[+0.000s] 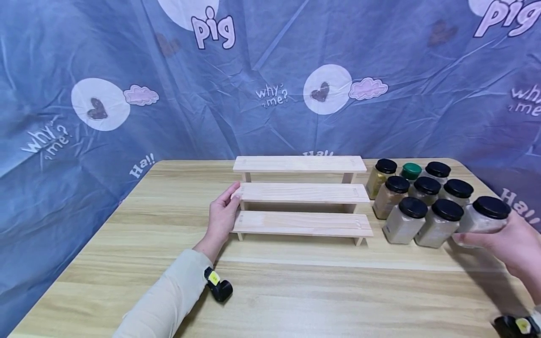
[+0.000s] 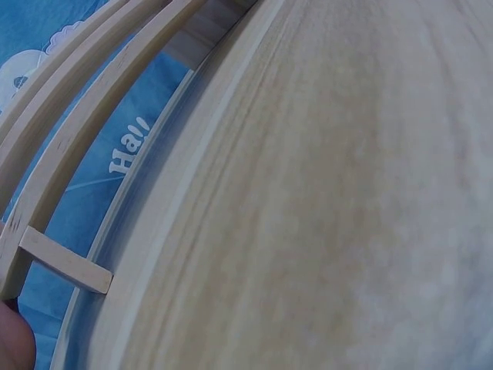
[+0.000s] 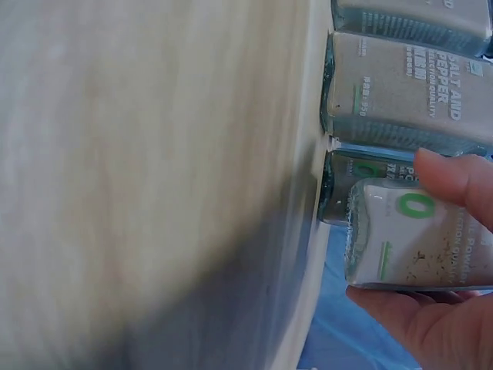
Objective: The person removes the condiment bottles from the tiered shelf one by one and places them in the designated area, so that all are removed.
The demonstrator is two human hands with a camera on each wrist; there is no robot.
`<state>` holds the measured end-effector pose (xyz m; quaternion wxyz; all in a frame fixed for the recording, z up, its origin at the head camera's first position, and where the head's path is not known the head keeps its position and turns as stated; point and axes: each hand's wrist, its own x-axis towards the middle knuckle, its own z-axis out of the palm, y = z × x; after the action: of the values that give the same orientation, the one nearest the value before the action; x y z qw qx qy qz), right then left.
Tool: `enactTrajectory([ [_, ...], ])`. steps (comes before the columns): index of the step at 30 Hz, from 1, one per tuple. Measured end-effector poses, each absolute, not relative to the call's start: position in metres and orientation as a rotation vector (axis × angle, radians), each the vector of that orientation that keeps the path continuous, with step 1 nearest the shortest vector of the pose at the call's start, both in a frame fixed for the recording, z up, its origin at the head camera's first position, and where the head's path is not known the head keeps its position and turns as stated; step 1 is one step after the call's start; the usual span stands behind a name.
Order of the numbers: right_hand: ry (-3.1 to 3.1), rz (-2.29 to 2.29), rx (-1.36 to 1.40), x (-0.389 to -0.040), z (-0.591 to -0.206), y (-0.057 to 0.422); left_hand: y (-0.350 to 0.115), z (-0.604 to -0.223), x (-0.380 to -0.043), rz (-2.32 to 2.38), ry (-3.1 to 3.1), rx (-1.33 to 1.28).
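A three-tier wooden display rack [image 1: 302, 223] stands on the table. My left hand [image 1: 224, 213] holds its left end at the middle tier, thumb on top of the board; in the left wrist view only a bit of a finger [image 2: 15, 339] shows beside the rack [image 2: 73, 142]. At the right, my right hand [image 1: 513, 246] grips a black-lidded spice jar [image 1: 479, 223] between thumb and fingers. This jar [image 3: 400, 239] has pale powder and a green mark on its label, and its base appears slightly raised off the table. Its full label is hidden.
Several spice jars [image 1: 403, 225] stand in rows right of the rack, mostly black-lidded, one with a green lid [image 1: 411, 171]. A "salt and pepper" jar [image 3: 408, 92] stands near the held one. The wooden table [image 1: 296, 291] ends at a blue printed cloth [image 1: 253, 126] behind.
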<state>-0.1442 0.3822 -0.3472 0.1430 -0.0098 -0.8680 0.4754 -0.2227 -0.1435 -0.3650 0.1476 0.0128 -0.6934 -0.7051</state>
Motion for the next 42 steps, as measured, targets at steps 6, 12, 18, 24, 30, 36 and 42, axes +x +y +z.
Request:
enactTrajectory([
  [6, -2.576, 1.215, -0.033, -0.147, -0.351, 0.384, -0.144, -0.365, -0.223, -2.03, -1.992, 0.051],
  [12, -2.662, 1.154, -0.05, -0.145, -0.354, 0.387, -0.143, -0.365, -0.225, -2.019, -2.002, 0.038],
  [18, -2.738, 1.049, -0.202, -0.143, -0.357, 0.393, -0.14, -0.365, -0.225, -2.041, -1.99, 0.019],
  [24, -2.66, 1.12, -0.172, -0.143, -0.364, 0.395, -0.14, -0.366, -0.225, -2.047, -1.989, 0.017],
  [30, -2.661, 1.13, -0.151, -0.143, -0.364, 0.397, -0.139, -0.366, -0.225, -2.04, -1.992, 0.024],
  [36, -2.597, 1.317, -0.036, -0.145, -0.367, 0.402, -0.139, -0.366, -0.225, -2.007, -2.002, 0.032],
  [42, -2.637, 1.289, -0.06, -0.145, -0.37, 0.402, -0.14, -0.366, -0.224, -2.01, -2.002, 0.033],
])
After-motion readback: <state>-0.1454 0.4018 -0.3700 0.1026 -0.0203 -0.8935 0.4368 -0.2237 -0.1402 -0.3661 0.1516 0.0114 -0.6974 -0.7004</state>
